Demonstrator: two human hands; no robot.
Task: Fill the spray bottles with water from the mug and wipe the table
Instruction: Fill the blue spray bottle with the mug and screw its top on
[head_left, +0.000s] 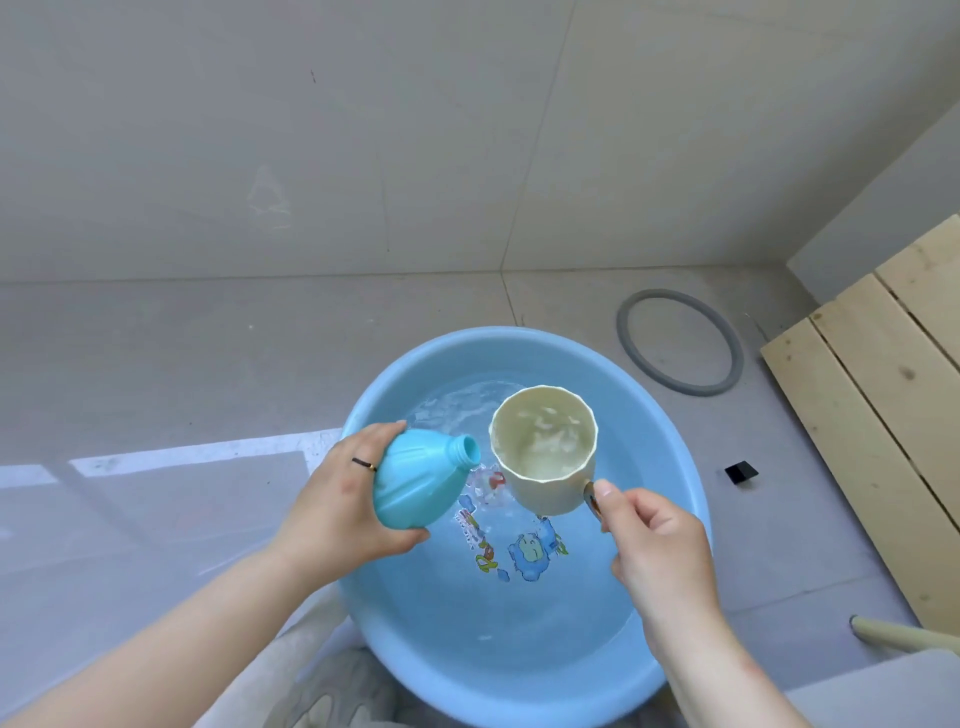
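Smooth matt plastic bottle (415, 483), glossy cream mug (543, 449), shiny plastic basin (670, 452), rough bare-wood planks (883, 410)

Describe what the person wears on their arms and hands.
Both forearms are bare, with no sleeves in view. The left hand wears one thin dark ring with a gold-coloured glint on a finger. The right hand shows no ring, glove or watch. Neither wrist carries a band or bracelet.

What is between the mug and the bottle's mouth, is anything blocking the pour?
Nothing visible. The bottle has no cap on its open mouth, which points toward the mug; only a small air gap over the basin separates them.
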